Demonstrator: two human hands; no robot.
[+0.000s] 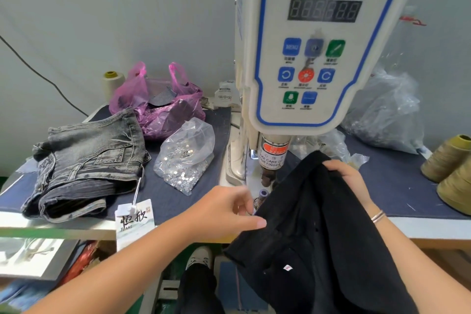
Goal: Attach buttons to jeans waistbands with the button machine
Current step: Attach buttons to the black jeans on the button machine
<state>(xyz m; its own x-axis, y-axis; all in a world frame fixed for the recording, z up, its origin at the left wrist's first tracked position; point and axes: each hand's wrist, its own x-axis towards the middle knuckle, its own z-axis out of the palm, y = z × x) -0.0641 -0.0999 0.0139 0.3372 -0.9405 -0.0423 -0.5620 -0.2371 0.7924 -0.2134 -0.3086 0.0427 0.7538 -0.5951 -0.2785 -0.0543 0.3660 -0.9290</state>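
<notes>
A white servo button machine (pixel 313 58) stands at the table's middle, its press head (pixel 271 160) just above a small purple die (pixel 262 195). Black jeans (pixel 311 227) hang in front of the machine, their top edge lifted to the right of the press head. My right hand (pixel 349 178) grips that top edge. My left hand (pixel 229 209) pinches the black fabric's left edge, beside the die. A clear bag of silver buttons (pixel 184 158) lies left of the machine.
Folded grey jeans (pixel 86 163) with a paper tag (pixel 133 222) lie at the left. Behind them sit a pink bag (pixel 158 102) and a cream thread cone (pixel 112 81). Olive thread cones (pixel 448 163) and clear bags (pixel 384 109) stand at the right.
</notes>
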